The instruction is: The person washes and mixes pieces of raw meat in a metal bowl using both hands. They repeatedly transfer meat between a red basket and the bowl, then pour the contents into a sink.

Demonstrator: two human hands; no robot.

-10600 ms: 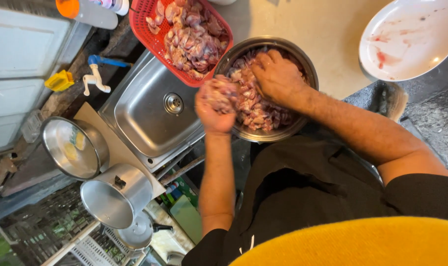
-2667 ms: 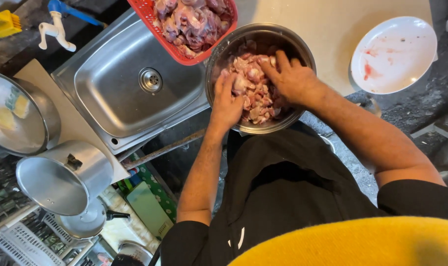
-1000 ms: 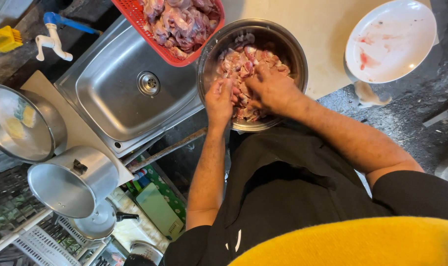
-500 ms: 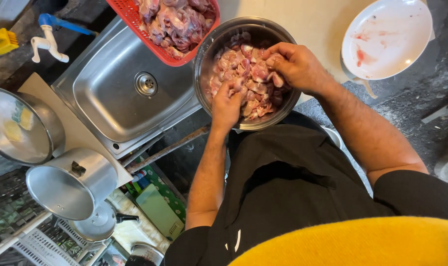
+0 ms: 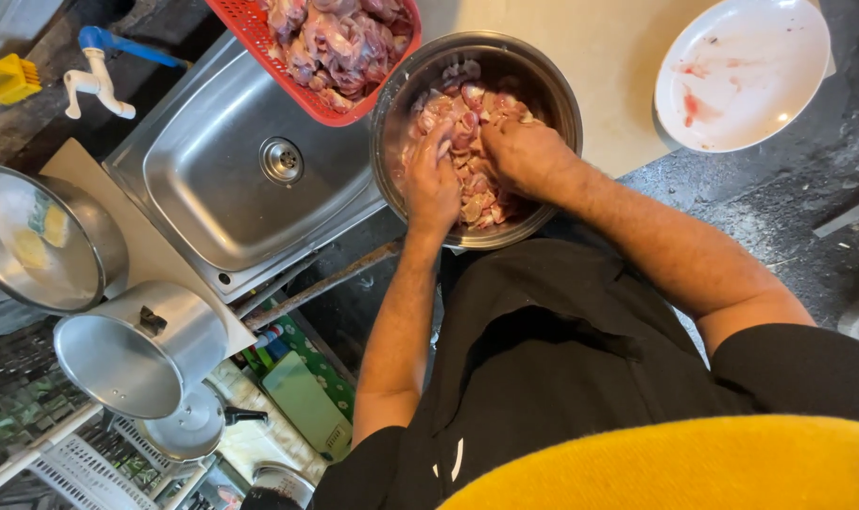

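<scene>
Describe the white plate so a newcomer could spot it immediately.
Start at the steel sink; right of it stands the metal bowl of raw meat with both hands in it. Farther right, on the pale counter's edge, lies the white plate. It alone is flat, holds no meat and is smeared red.

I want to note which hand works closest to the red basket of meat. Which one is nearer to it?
The left hand. It is in the steel bowl on the side toward the red basket; the right hand is also in the bowl, on the side away from the basket.
</scene>
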